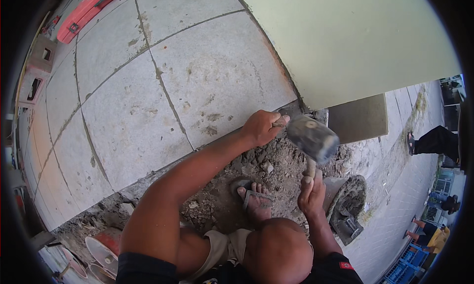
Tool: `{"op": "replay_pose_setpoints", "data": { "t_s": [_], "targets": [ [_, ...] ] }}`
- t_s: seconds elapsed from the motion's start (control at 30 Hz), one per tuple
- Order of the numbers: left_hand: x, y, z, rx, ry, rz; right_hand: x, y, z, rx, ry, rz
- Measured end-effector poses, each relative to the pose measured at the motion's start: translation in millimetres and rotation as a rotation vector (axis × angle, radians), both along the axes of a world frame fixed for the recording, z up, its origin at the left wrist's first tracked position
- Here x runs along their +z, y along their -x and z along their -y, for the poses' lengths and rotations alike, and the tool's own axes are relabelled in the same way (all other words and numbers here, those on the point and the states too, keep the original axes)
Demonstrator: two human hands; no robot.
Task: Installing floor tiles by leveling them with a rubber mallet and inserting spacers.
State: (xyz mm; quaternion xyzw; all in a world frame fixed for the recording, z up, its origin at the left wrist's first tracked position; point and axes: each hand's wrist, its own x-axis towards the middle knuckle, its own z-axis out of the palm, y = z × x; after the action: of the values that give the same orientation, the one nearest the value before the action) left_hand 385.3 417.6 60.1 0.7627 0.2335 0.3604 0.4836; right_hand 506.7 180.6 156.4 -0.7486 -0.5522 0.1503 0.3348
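Note:
In my right hand (312,192) is the wooden handle of a rubber mallet (313,138). Its dusty black head is slightly blurred and hangs close to the wall corner. My left hand (261,128), reaching across the tile edge, is closed around a short rod-like tool, apparently a chisel (281,121). Only the tool's end shows beside the mallet head; the rest is hidden by my fingers. Below both hands lies broken, rubbly soil (266,166), with my sandalled foot (257,201) on it. Large grey floor tiles (217,76) border the soil.
A pale green wall (360,42) rises at the upper right, with a grey slab (358,118) at its base. A mortar-crusted bucket (348,205) stands right of my right hand. Upper left lies a red case (91,12); lower left are buckets (104,247). Another person's leg (437,144) is far right.

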Motion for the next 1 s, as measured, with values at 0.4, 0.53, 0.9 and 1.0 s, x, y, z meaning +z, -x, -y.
{"op": "replay_pose_setpoints", "data": {
  "t_s": [0.4,0.53,0.9,1.0],
  "targets": [
    [6.8,39.5,-8.7,-0.004,-0.107,-0.244,-23.7,-7.0,-7.1,-0.264,-0.039,-0.709],
    [16.6,83.7,-27.7,-0.046,-0.338,-0.446,-44.0,-11.5,2.8,-0.251,0.052,-0.731],
    [12.0,151.2,-107.3,0.212,-0.493,-1.114,-68.9,-24.5,-29.2,-0.273,0.141,-0.685],
    [9.1,153.4,-109.3,0.227,-0.450,-1.144,-73.7,-27.9,-45.7,-0.261,0.156,-0.583]
  ]
}}
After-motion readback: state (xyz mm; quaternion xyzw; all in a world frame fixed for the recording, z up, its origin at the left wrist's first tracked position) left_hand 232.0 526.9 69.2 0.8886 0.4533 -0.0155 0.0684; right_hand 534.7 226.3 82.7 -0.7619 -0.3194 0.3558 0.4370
